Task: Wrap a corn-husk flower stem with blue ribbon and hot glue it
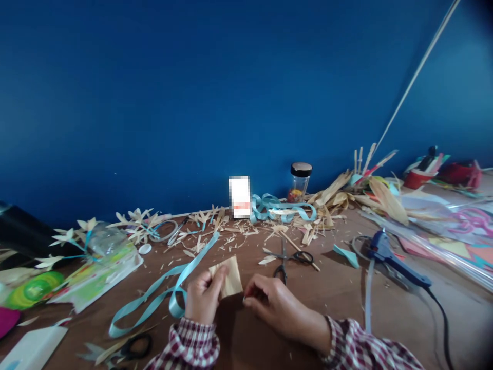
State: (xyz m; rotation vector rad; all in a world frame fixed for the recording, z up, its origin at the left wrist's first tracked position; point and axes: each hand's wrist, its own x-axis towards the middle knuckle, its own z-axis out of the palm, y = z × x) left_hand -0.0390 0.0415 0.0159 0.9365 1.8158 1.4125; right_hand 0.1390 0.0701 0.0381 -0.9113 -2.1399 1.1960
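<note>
My left hand pinches a flat, pale piece of corn husk between thumb and fingers, its squared edge standing up to the right. Just right of the husk is my right hand, its fingers curled and thumb pressed to the fingertips. A tiny pale speck shows at those fingertips, too small to name. Light blue ribbon lies in loops left of my left hand. Beyond my right hand, black-handled scissors lie open on the brown table.
A blue glue gun with a black cord lies at right. Husk flowers and a green round lid are at left. Along the wall stand a black-lidded jar and husk scraps. More scissors lie front left.
</note>
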